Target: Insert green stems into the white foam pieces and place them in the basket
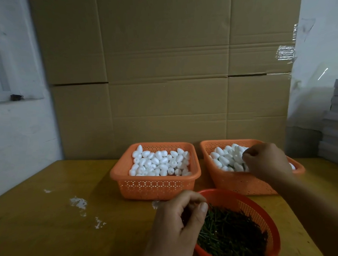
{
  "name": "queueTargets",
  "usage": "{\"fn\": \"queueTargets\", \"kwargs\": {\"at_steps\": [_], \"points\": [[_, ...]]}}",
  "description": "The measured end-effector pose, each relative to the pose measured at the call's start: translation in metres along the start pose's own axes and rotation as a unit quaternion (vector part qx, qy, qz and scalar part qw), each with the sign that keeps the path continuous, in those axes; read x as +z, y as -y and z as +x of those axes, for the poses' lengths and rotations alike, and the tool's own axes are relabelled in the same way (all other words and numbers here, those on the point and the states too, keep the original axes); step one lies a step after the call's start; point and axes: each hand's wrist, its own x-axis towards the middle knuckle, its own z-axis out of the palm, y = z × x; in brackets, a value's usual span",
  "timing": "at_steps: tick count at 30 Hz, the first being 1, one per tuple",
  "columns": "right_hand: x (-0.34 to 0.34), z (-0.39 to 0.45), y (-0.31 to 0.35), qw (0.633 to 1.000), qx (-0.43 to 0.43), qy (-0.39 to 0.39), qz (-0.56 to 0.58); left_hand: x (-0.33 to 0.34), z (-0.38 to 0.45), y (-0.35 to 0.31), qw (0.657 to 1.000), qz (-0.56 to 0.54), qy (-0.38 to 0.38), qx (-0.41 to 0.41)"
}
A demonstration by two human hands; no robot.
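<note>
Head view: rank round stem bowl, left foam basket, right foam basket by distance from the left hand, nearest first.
From the left hand:
1. Round stem bowl, right beside it; fingertips over its near-left rim.
2. Left foam basket, just behind the hand.
3. Right foam basket, farther back and right, where the right hand reaches in.

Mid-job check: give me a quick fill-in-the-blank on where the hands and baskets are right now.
1. The right hand reaches into the ____ rectangular basket.
2. The left hand is at the round basket of ____ stems.
3. The left rectangular basket holds ____ foam pieces.
4. All baskets stand on a ____ table.

Missing words: right; green; white; wooden
</note>
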Motion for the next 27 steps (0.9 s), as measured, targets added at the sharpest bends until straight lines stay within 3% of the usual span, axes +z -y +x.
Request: {"fn": "queueTargets", "kwargs": {"at_steps": [8, 14, 17, 23, 27], "points": [[-0.020, -0.071, 0.017, 0.988, -0.097, 0.004, 0.117, -0.004, 0.004, 0.005, 0.998, 0.044, -0.030, 0.019], [-0.022, -0.105, 0.014, 0.962, -0.217, 0.165, 0.026, -0.028, 0.031, 0.004, 0.995, 0.091, -0.047, 0.005], [-0.021, -0.107, 0.013, 0.952, -0.250, 0.178, 0.025, -0.048, 0.070, 0.009, 0.984, 0.160, -0.072, -0.020], [-0.013, -0.106, 0.008, 0.952, -0.254, 0.167, 0.027, -0.073, 0.163, 0.048, 0.935, 0.314, 0.002, -0.164], [-0.009, -0.107, 0.008, 0.952, -0.255, 0.169, 0.010, -0.070, 0.191, 0.075, 0.861, 0.454, 0.123, -0.192]]}}
